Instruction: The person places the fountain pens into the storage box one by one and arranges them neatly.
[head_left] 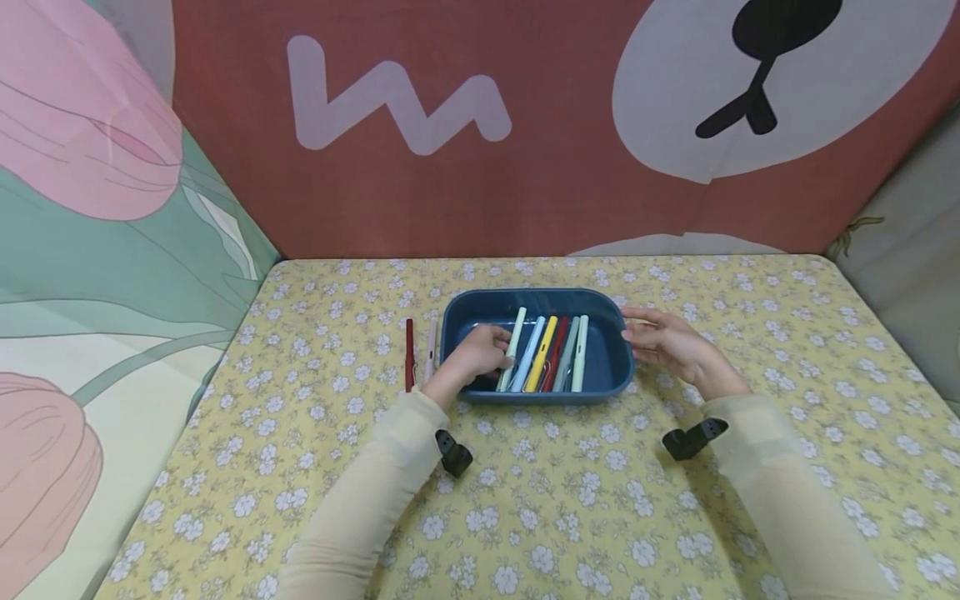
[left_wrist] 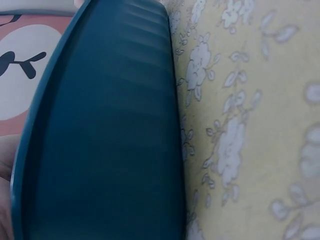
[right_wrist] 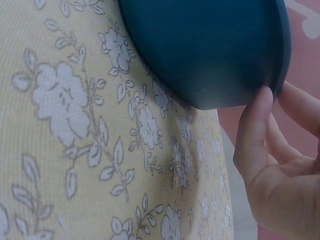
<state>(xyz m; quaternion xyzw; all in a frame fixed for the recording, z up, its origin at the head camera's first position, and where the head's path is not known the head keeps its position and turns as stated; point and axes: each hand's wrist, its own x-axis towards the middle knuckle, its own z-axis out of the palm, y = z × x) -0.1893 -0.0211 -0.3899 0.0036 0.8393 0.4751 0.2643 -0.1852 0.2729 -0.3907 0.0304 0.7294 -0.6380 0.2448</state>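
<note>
- Pale green pen (head_left: 516, 340) is at the fingertips of the left hand (head_left: 482, 352), which appears to pinch it narrowly; it lies inside the blue tray (head_left: 613, 385), leftmost in the row and slightly tilted.
- Right hand (head_left: 667, 343) pinches the tray's right end, thumb on the outer wall and a finger over the rim, as the right wrist view shows.
- Just right of the pale green pen, inside the tray, come a light blue pen (head_left: 529, 353), a yellow pen (head_left: 541, 353), a dark red pen (head_left: 557, 353), a grey-green pen (head_left: 567, 357) and a mint pen (head_left: 581, 353), roughly side by side.
- Outside the tray's left end, a red pen (head_left: 409, 353) and a pinkish pen (head_left: 431, 352) lie on the flowered desk (head_left: 600, 500).
- Good handling, I judge, means a light pinch near the pen's middle, turning it parallel to its neighbour without nudging the row.
- Steady, gentle pressure on the rim should stop the tray sliding; squeezing or lifting that end could set the pens rolling.
- Keeping the left wrist clear of the near rim would help too.
</note>
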